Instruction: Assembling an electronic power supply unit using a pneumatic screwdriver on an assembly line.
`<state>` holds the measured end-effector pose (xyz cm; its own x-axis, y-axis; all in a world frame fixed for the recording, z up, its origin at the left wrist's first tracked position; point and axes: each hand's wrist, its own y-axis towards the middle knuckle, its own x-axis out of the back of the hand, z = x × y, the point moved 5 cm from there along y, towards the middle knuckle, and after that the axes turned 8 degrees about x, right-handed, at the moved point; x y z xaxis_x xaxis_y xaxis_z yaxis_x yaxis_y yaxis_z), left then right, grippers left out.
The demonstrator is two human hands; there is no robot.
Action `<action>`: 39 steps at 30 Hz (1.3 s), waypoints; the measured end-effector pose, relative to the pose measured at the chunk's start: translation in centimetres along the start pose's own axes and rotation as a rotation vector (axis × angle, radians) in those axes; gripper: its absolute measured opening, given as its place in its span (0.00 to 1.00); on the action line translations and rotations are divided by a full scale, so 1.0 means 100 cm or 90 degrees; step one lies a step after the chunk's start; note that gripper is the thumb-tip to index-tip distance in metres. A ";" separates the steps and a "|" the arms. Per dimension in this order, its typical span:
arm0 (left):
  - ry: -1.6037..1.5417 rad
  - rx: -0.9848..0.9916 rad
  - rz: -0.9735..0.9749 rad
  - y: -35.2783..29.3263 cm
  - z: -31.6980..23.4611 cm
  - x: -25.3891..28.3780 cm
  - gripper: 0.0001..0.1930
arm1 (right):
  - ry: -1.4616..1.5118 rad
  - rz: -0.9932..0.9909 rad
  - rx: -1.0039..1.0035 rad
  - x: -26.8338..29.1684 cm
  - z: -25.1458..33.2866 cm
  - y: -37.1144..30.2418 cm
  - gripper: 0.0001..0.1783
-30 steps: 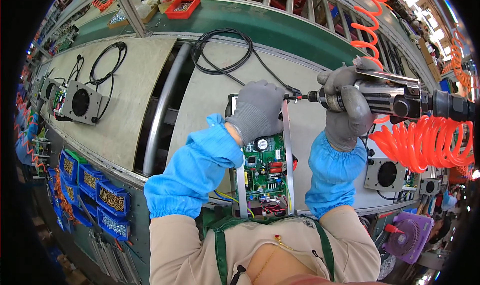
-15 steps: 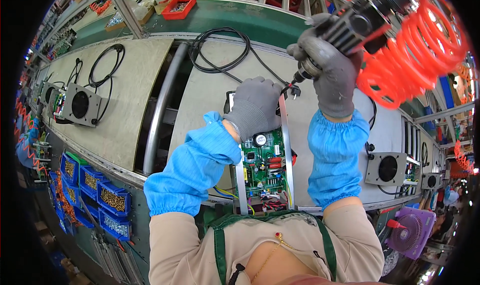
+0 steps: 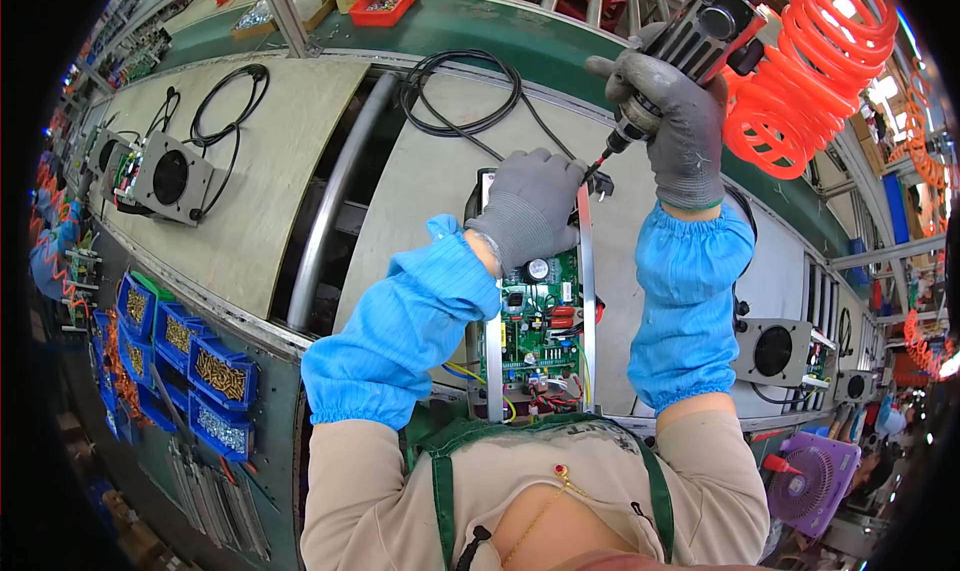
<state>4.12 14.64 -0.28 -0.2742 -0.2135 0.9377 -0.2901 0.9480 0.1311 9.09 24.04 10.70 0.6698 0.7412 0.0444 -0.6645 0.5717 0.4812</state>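
Observation:
My right hand (image 3: 682,131), in a grey glove, is wrapped round a black pneumatic screwdriver (image 3: 705,36). The tool tilts down to the left. Its thin bit (image 3: 597,164) reaches the far right corner of a circuit board unit, beside my left fingertips. That unit has a green board (image 3: 540,316) between two silver metal rails (image 3: 587,301). My left hand (image 3: 530,206), gloved too, lies over the unit's far end with its fingers curled around it; its palm hides that part of the board. Whether a screw sits under the bit cannot be made out.
A black power cable (image 3: 460,96) lies coiled beyond the unit. Fan units stand left (image 3: 172,176) and right (image 3: 772,351). Blue bins (image 3: 222,376) of screws hang at the near left. A red coiled air hose (image 3: 810,71) dangles at the upper right, and a metal roller (image 3: 340,206) spans a gap.
The view has shifted slightly, moving most things in the picture. My left hand stays on the unit's far end, and the screwdriver bit remains at its corner.

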 end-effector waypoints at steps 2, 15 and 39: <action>-0.006 0.004 0.004 0.000 -0.001 0.001 0.28 | 0.016 -0.002 0.016 -0.001 0.004 0.000 0.07; -0.284 0.023 -0.387 -0.094 0.039 0.038 0.22 | 0.076 -0.011 0.056 0.008 0.000 -0.002 0.08; 0.111 0.970 -0.429 -0.495 0.238 -0.073 0.11 | 0.197 -0.030 0.050 0.076 0.009 0.005 0.19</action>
<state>-1.36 -36.31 -21.30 0.3296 -0.3336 0.8832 -0.8986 -0.3978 0.1851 14.16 29.63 12.00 0.5583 0.7935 -0.2421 -0.6000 0.5877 0.5428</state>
